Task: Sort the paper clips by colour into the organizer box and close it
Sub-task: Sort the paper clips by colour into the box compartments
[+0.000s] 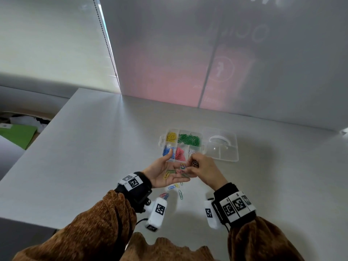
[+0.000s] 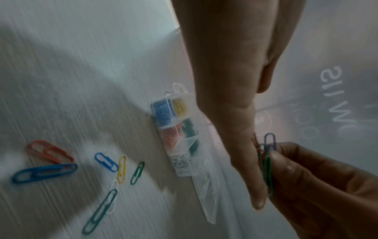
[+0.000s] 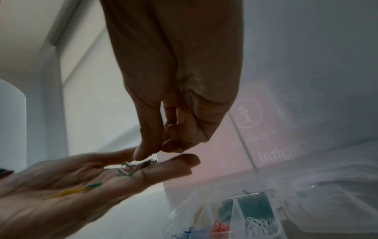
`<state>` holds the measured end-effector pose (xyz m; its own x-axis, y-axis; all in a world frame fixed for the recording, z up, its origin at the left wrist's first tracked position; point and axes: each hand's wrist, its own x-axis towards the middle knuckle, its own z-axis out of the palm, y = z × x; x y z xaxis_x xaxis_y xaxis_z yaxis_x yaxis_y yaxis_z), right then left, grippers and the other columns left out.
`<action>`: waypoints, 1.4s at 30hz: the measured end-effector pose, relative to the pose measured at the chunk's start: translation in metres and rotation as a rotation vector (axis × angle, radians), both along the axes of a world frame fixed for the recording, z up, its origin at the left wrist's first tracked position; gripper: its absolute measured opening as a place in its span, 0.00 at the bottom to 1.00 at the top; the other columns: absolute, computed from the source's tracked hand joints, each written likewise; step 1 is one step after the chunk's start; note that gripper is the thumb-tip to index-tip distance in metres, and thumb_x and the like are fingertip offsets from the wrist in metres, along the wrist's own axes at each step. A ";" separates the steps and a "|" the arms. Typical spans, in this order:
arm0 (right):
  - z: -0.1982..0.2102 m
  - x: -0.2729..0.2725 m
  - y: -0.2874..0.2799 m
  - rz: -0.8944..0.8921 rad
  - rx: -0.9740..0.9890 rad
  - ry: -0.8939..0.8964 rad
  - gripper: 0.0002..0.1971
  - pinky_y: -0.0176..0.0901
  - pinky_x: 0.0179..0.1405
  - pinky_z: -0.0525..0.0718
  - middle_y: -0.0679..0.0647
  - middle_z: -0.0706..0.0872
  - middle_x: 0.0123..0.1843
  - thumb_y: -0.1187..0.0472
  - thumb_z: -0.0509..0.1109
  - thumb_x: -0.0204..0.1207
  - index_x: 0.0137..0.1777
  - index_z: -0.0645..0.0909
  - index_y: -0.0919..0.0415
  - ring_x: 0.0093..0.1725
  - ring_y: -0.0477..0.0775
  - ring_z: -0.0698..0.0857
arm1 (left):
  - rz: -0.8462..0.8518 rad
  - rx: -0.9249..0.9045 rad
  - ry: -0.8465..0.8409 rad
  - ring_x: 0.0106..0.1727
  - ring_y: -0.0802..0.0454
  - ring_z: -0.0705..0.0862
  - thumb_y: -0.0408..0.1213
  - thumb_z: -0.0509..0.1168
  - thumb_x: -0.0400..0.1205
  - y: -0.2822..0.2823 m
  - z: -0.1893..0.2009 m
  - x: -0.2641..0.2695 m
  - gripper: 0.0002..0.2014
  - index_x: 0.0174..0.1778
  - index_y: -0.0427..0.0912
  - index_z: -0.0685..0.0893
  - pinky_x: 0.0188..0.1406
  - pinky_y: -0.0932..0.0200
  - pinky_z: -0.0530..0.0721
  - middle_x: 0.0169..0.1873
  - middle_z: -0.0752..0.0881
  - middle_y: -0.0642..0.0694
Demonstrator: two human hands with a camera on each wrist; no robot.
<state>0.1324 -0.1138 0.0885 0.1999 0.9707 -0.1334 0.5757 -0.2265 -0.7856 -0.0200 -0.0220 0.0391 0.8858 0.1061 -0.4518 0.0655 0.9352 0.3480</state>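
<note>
The clear organizer box [image 1: 203, 146] lies open on the table, with yellow, green, blue, red and white clips in separate compartments. Its lid [image 1: 222, 147] lies flat to the right. My left hand [image 1: 178, 165] is palm up just in front of the box, fingers straight, with several mixed paper clips [image 1: 176, 171] lying on it. My right hand [image 1: 190, 167] hovers over the left fingertips and pinches a few clips [image 2: 267, 161], green and blue among them. In the right wrist view its thumb and forefinger [image 3: 151, 145] meet above the clips on the left fingers [image 3: 132, 167].
Several loose clips [image 1: 176, 189] lie on the table below my hands: red [image 2: 49, 150], blue [image 2: 43, 173], yellow [image 2: 122, 169], green [image 2: 137, 172]. A frosted wall panel [image 1: 226, 63] rises behind the box. The table edge [image 1: 37, 140] falls away at the left.
</note>
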 end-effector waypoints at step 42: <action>0.004 -0.001 0.029 0.211 -0.044 -0.111 0.08 0.20 0.37 0.73 0.42 0.79 0.35 0.69 0.73 0.71 0.39 0.78 0.57 0.35 0.36 0.76 | 0.171 -0.009 0.120 0.56 0.34 0.86 0.46 0.57 0.82 0.007 0.003 -0.009 0.27 0.57 0.20 0.81 0.57 0.47 0.84 0.57 0.83 0.24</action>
<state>0.1311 -0.0849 0.0926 0.0090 0.9862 -0.1652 0.6962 -0.1248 -0.7069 -0.0288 -0.0152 0.0425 0.7948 0.2458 -0.5549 -0.0538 0.9392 0.3390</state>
